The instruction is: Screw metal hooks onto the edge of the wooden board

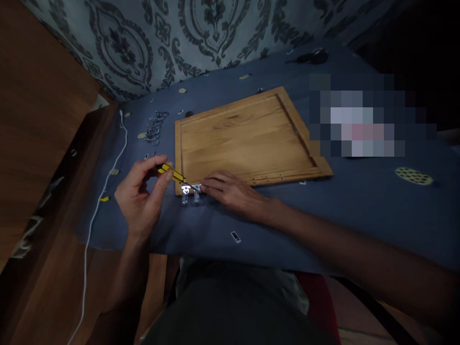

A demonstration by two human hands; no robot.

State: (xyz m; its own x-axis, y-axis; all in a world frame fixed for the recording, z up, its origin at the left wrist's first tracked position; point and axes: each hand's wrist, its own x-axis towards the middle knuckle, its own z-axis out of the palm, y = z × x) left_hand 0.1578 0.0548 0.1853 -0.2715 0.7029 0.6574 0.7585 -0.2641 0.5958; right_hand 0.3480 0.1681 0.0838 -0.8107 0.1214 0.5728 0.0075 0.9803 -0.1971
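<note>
My left hand [145, 191] is closed around the yellow and black handle of a screwdriver [174, 173]. Its thin shaft slants down and right to a shiny metal hook [196, 194] at the near left corner of a framed wooden board [233, 139]. Just left of that sits a second metal hook [185, 194], also at the board's near edge. My right hand [230, 191] rests on the near edge of the board, its fingers close together and the fingertips against the right-hand hook. The screwdriver's tip is too small to make out clearly.
Several loose metal hooks [154, 132] lie on the blue patterned cloth [273, 230] beyond my left hand. A white cable [88, 239] runs down the left side. At the back lies a dark object [316, 56]. A pixelated patch covers the right side.
</note>
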